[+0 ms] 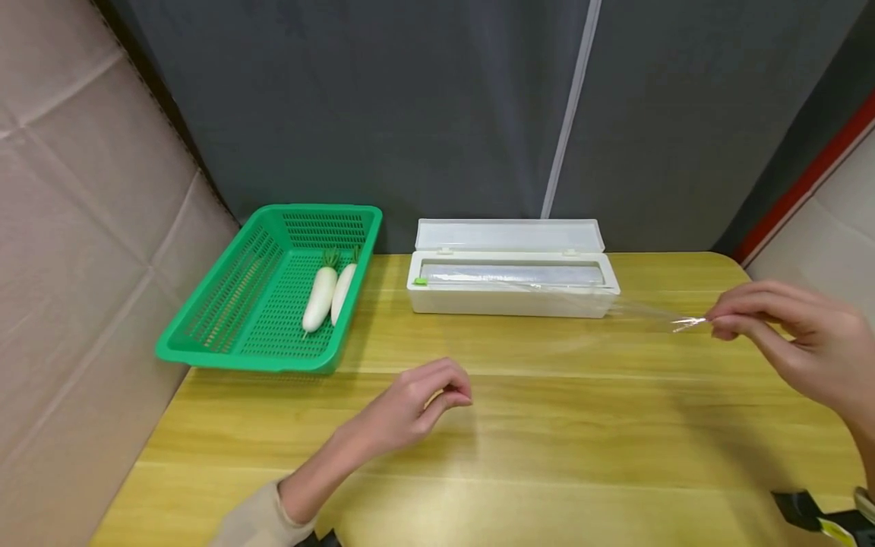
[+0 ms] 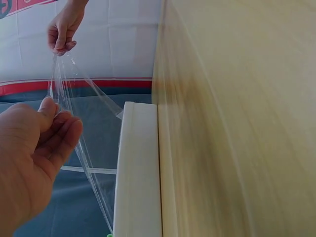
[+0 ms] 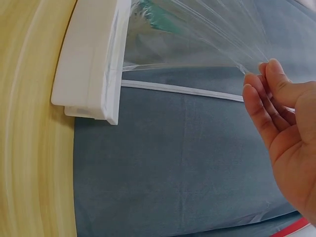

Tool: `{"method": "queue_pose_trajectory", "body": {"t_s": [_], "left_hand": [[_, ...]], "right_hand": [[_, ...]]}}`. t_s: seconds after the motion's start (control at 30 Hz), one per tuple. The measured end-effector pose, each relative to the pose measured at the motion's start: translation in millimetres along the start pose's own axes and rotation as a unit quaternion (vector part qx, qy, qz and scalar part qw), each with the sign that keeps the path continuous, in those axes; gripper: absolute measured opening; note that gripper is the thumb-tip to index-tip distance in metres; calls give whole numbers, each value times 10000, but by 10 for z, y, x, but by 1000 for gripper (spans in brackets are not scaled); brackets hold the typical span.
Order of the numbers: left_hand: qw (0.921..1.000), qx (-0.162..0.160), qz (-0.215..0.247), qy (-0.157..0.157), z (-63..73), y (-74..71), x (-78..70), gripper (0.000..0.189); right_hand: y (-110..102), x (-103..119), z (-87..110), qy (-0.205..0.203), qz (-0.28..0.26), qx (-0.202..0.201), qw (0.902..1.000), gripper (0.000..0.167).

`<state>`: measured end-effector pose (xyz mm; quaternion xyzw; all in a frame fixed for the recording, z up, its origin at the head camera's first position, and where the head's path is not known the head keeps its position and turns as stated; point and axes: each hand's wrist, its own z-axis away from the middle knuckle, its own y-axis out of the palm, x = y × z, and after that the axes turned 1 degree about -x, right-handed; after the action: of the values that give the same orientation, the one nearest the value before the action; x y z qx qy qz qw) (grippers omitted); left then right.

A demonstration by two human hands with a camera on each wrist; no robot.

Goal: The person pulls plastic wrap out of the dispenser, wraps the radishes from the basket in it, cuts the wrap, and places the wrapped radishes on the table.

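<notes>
In the head view my right hand pinches the gathered end of clear plastic wrap between thumb and fingers, right of a white wrap dispenser box. The wrap stretches from the box to these fingertips; its creases fan out in the right wrist view. My left hand is raised in front of the box, thumb and index finger pinched together. In the left wrist view, a strand of the wrap runs to the left thumb. The box lid stands raised, showing the roll inside.
A green basket sits at the table's left, with two white radishes in it. A green slider marks the box's left end. Dark cloth hangs behind the wooden table; pale panels stand at both sides.
</notes>
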<state>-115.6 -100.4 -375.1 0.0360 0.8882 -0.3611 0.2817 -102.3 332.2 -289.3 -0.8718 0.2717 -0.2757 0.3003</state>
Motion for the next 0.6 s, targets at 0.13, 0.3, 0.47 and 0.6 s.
{"method": "queue_pose_trajectory", "body": {"t_s": [0.13, 0.3, 0.47, 0.6], "left_hand": [[9989, 269, 82, -383, 49, 18, 3, 3], [9917, 690, 121, -1082, 154, 17, 15, 5], [9853, 851, 125, -1477, 271, 9, 43, 4], [9852, 865, 44, -1480, 344, 1, 75, 5]], "right_hand": [[27, -51, 54, -162, 166, 55, 9997, 43], [118, -73, 177, -385, -291, 222, 9986, 38], [194, -47, 349, -406, -496, 725, 9953, 23], [256, -32, 484, -341, -545, 1077, 9921, 11]]}}
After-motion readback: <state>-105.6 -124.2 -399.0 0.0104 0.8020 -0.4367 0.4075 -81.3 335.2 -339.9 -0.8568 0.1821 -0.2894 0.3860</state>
